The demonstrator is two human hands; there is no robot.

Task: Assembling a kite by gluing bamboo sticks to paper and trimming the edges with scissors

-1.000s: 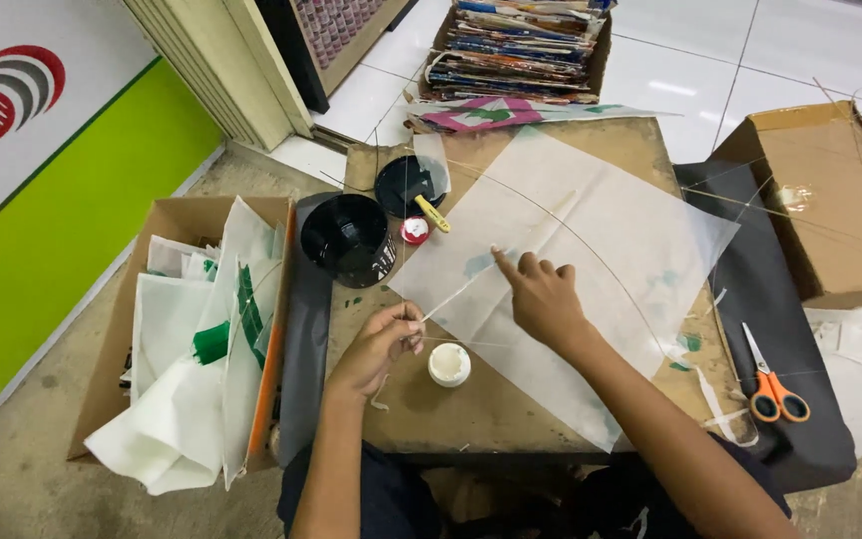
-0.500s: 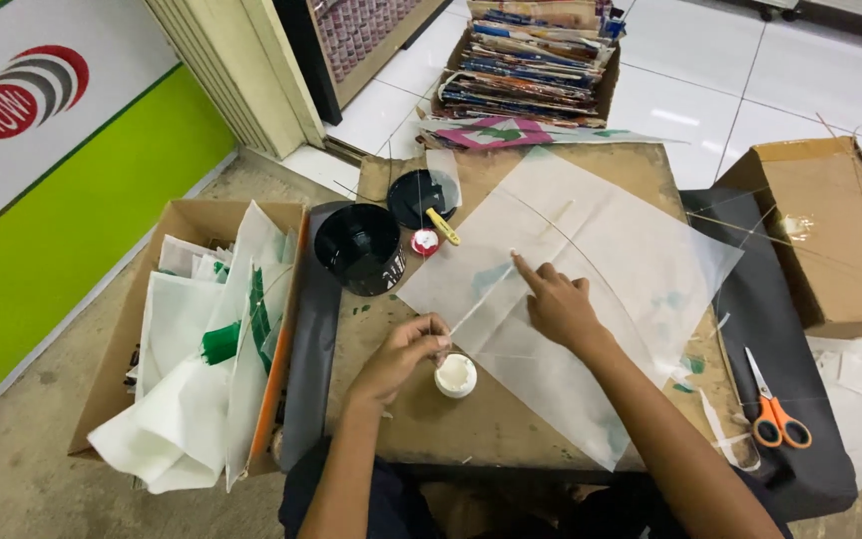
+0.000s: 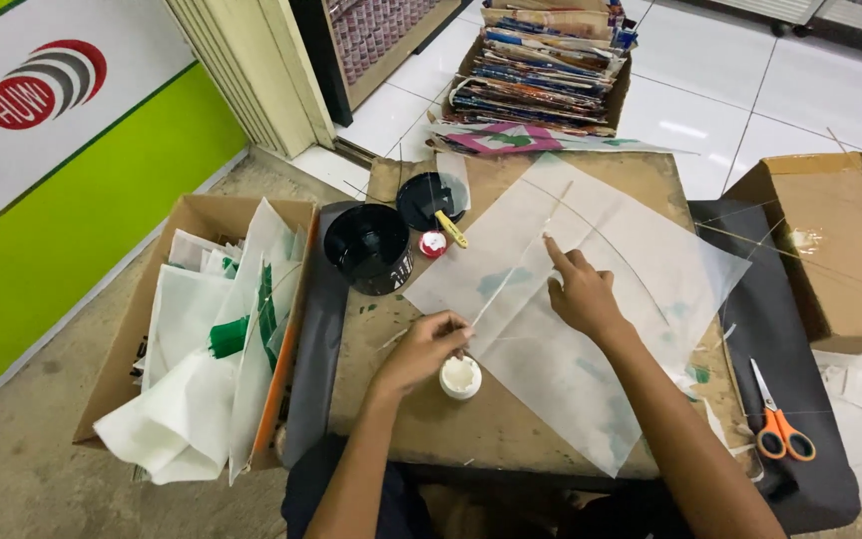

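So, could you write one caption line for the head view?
Left hand holds a thin stick on translucent paper; right hand presses the sheet.

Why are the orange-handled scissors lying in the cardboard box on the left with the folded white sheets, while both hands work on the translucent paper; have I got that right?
Not quite. The head view shows the orange-handled scissors lying on the dark mat to the person's right, not in the cardboard box with the folded white sheets. The left hand and right hand are indeed at the translucent paper.
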